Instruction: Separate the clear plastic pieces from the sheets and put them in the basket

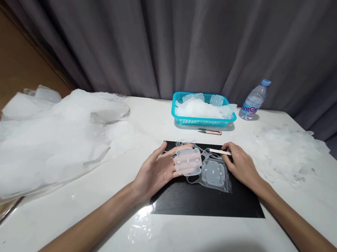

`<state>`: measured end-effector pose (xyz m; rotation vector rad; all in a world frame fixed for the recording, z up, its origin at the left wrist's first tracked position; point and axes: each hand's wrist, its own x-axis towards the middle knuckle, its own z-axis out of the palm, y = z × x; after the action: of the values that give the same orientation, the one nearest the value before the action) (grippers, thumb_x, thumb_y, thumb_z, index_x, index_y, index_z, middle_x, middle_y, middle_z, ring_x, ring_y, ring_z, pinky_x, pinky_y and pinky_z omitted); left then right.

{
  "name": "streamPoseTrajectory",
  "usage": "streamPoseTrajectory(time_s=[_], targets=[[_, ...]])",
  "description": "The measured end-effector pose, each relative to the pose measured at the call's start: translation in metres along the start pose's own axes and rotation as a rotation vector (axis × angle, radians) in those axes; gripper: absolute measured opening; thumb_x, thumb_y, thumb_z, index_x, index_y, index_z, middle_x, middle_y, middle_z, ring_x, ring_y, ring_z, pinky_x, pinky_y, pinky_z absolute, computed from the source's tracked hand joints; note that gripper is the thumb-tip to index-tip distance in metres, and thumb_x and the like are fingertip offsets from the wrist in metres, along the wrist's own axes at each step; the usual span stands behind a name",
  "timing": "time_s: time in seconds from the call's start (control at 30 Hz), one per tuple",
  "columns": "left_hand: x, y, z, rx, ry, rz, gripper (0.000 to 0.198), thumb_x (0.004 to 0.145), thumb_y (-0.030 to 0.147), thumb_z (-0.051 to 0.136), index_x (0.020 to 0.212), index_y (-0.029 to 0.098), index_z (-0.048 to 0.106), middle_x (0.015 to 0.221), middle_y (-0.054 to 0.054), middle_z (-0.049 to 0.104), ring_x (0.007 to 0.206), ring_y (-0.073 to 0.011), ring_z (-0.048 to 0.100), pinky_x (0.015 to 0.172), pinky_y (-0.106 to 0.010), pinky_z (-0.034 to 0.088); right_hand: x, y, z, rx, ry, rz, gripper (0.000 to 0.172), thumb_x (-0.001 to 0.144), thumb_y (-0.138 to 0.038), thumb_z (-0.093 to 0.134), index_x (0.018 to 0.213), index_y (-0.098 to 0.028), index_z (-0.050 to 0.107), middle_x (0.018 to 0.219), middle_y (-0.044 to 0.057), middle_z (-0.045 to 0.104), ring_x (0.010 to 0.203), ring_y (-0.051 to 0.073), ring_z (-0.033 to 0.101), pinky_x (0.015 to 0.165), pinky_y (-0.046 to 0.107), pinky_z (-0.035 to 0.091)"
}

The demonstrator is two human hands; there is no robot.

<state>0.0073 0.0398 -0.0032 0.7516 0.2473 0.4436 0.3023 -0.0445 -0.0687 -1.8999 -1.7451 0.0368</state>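
Note:
My left hand (155,172) is palm up over the black mat (185,203), thumb raised and apart. A translucent rounded-square plastic piece (188,161) lies across its outstretched fingers, which show through it. In my right hand (239,164), a slim white pen-like tool (219,151) is pinched, its dark tip pointing left toward the piece. Its exact kind is too small to make out. Beneath and between the hands, a clear moulded sheet (214,173) with another rounded-square shape and looped strips lies on the mat.
A turquoise basket (202,121) of white translucent pieces stands behind the mat. A pink-handled cutter (211,132) lies before it, and a water bottle (253,101) stands to its right. White translucent sheets (44,143) are heaped at left; clear scraps (287,155) lie at right.

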Motion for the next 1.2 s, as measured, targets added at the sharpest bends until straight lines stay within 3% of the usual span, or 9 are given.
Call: streamPoseTrajectory(time_s=[0.23,0.47,0.57,0.73,0.87,1.0,1.2], targets=[[0.004,-0.003,-0.006,-0.057,0.062,0.029,0.06,0.107,0.044,0.042,0.149,0.004,0.056,0.145,-0.025,0.065,0.14,-0.0385,0.058,0.121,-0.054,0.037,0.0,-0.001,0.0,-0.004,-0.003,-0.002,0.013,0.098,-0.029,0.043,0.104,-0.024,0.054,0.1,0.008,0.07,0.094,0.027,0.066,0.078,0.036,0.046],[0.006,-0.002,-0.016,-0.144,0.05,0.047,0.065,0.107,0.039,0.04,0.158,0.0,0.041,0.144,-0.026,0.065,0.138,-0.036,0.06,0.121,-0.05,0.038,0.0,0.001,-0.001,-0.007,-0.011,-0.005,0.013,0.098,-0.028,0.044,0.104,-0.024,0.055,0.101,0.008,0.07,0.095,0.027,0.066,0.077,0.036,0.046],[0.005,0.003,-0.014,-0.148,0.077,0.043,0.069,0.108,0.045,0.04,0.161,0.001,0.036,0.144,-0.025,0.065,0.138,-0.0357,0.06,0.123,-0.051,0.036,0.001,0.001,-0.001,-0.008,-0.015,-0.007,0.014,0.098,-0.028,0.044,0.104,-0.023,0.055,0.101,0.008,0.07,0.094,0.027,0.066,0.077,0.036,0.045],[0.013,0.012,-0.011,0.009,0.157,0.027,0.065,0.106,0.052,0.046,0.152,0.006,0.05,0.144,-0.024,0.066,0.136,-0.0358,0.062,0.121,-0.052,0.04,0.001,0.001,0.0,-0.011,-0.014,-0.013,0.013,0.099,-0.027,0.044,0.105,-0.023,0.055,0.1,0.008,0.07,0.094,0.027,0.066,0.078,0.035,0.045],[0.046,0.024,-0.022,0.35,0.266,0.076,0.047,0.101,0.047,0.058,0.128,0.01,0.068,0.132,-0.022,0.073,0.122,-0.0346,0.071,0.109,-0.051,0.052,0.002,0.0,0.002,-0.009,-0.005,-0.035,0.014,0.099,-0.025,0.044,0.105,-0.023,0.056,0.101,0.008,0.07,0.095,0.026,0.066,0.079,0.035,0.046],[0.097,0.048,-0.034,0.51,0.349,0.231,0.038,0.092,0.047,0.069,0.109,0.013,0.071,0.115,-0.018,0.078,0.102,-0.0282,0.077,0.098,-0.044,0.058,0.003,0.0,0.004,-0.008,0.01,-0.061,0.014,0.099,-0.022,0.043,0.105,-0.023,0.056,0.099,0.007,0.07,0.092,0.026,0.066,0.078,0.035,0.046],[0.176,0.094,-0.015,0.783,0.296,0.417,0.036,0.084,0.04,0.078,0.109,0.015,0.068,0.104,-0.011,0.077,0.097,-0.0239,0.074,0.096,-0.041,0.056,0.006,0.0,0.008,-0.021,0.033,-0.079,0.014,0.098,-0.02,0.045,0.105,-0.022,0.056,0.099,0.007,0.07,0.094,0.026,0.067,0.08,0.035,0.047]])
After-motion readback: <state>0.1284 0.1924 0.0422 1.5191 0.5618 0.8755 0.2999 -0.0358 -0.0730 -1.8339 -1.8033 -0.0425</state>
